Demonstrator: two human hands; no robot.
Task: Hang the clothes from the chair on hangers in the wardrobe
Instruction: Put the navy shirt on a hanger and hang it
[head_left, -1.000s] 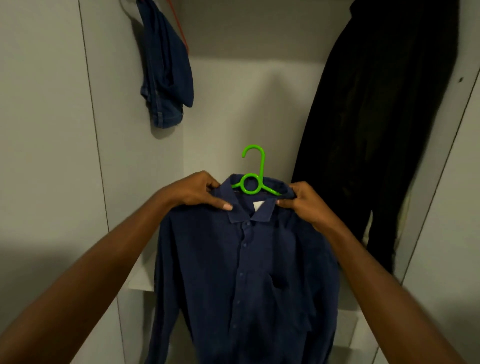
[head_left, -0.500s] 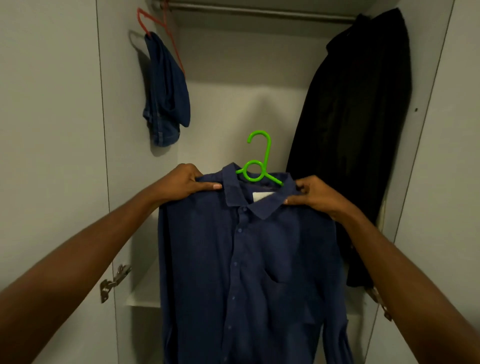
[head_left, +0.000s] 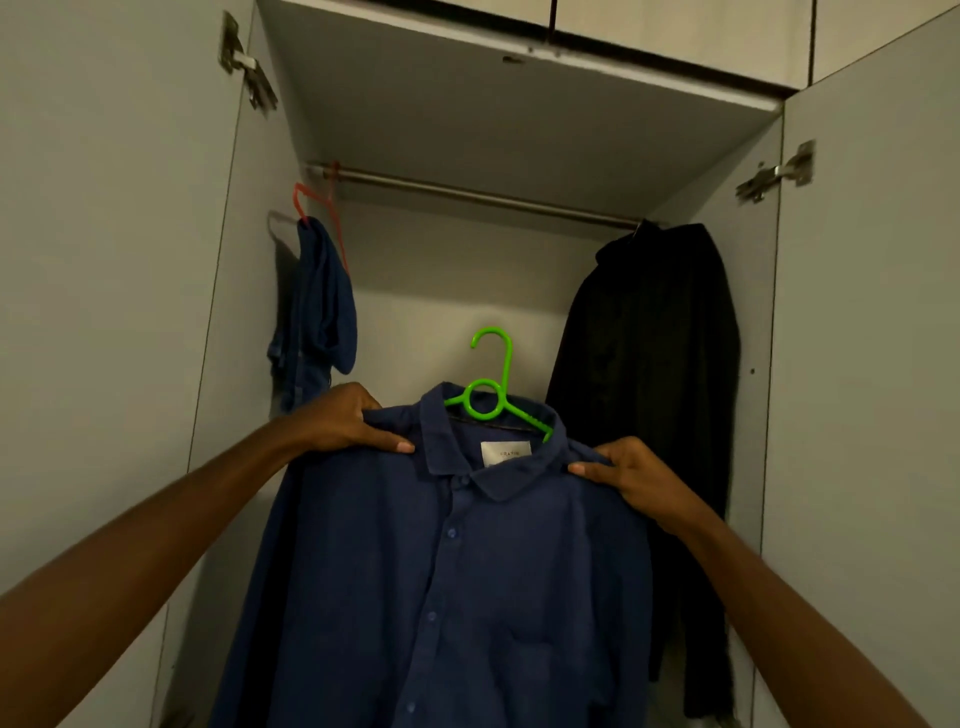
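A: Where is the navy shirt (head_left: 457, 571)?

B: On the green hanger (head_left: 491, 389), held in front of the open wardrobe (head_left: 519, 130), below the rail (head_left: 467, 195). Hook not on the rail.

A: Your hands?

B: Your left hand (head_left: 345, 421) grips one shoulder, your right hand (head_left: 631, 475) the other. Jeans (head_left: 317, 322) on a red hanger (head_left: 317, 208) hang left; a black garment (head_left: 649, 389) hangs right.
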